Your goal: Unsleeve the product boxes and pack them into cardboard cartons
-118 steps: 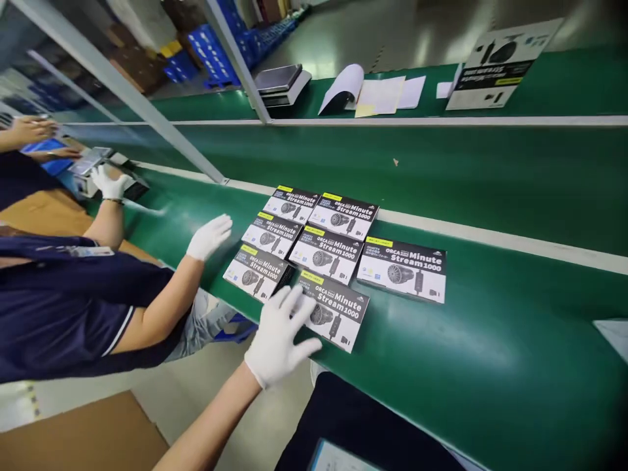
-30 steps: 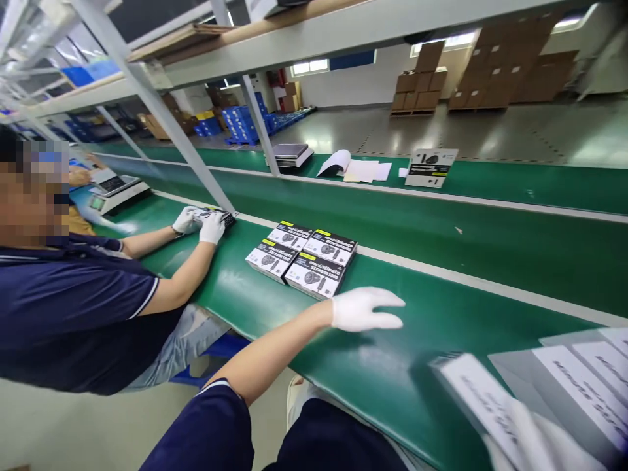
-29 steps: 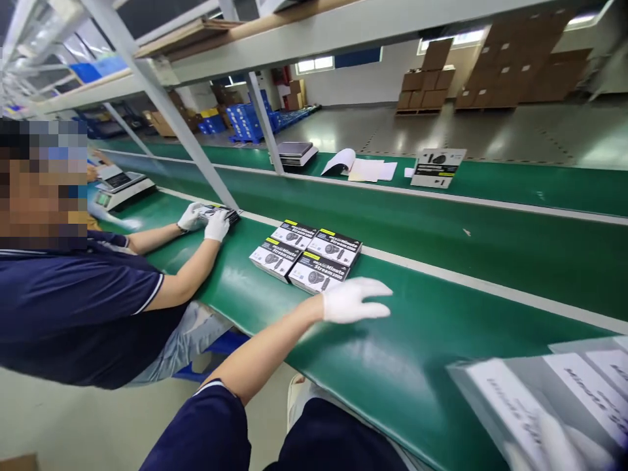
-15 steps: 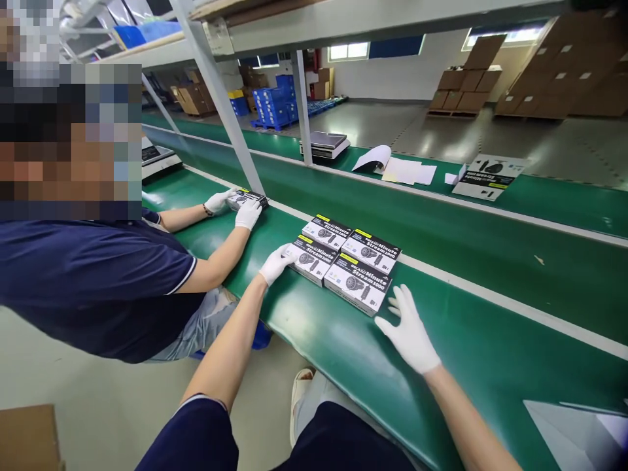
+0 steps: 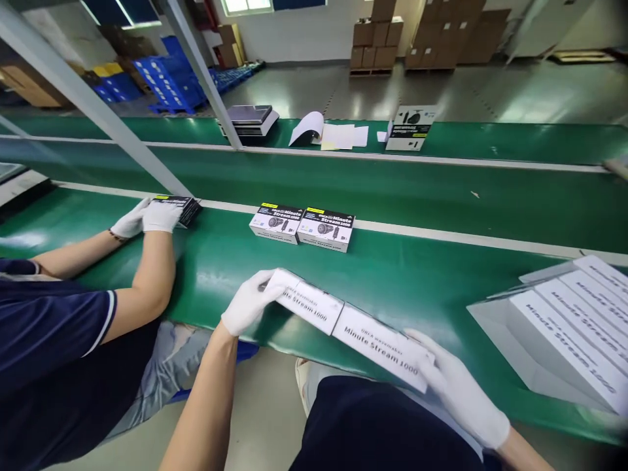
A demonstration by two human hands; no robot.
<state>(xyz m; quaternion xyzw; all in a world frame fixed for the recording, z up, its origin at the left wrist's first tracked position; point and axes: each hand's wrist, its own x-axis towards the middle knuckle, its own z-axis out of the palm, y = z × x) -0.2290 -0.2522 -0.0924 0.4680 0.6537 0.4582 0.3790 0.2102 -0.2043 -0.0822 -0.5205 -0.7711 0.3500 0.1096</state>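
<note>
Two printed product boxes are held end to end between my white-gloved hands, tipped so their white lettered sides face me. My left hand (image 5: 250, 302) grips the outer end of the left box (image 5: 311, 306). At the other end, my right hand (image 5: 449, 376) clasps the right box (image 5: 380, 345). Two more boxes of the same kind, a left one (image 5: 277, 224) and a right one (image 5: 326, 230), lie side by side on the green work surface (image 5: 220, 261) beyond my hands, printed faces up.
An open carton (image 5: 520, 327) holding several such boxes stands at the right. A co-worker's gloved hands (image 5: 159, 216) hold boxes at the left, beside a slanted metal post (image 5: 122, 137). Papers (image 5: 338, 136) and an upright box (image 5: 411, 127) sit on the far ledge.
The front two boxes have been lifted off the surface and tilted toward me, away from the back pair. My right hand has closed on them. The view has swung right, showing the carton.
</note>
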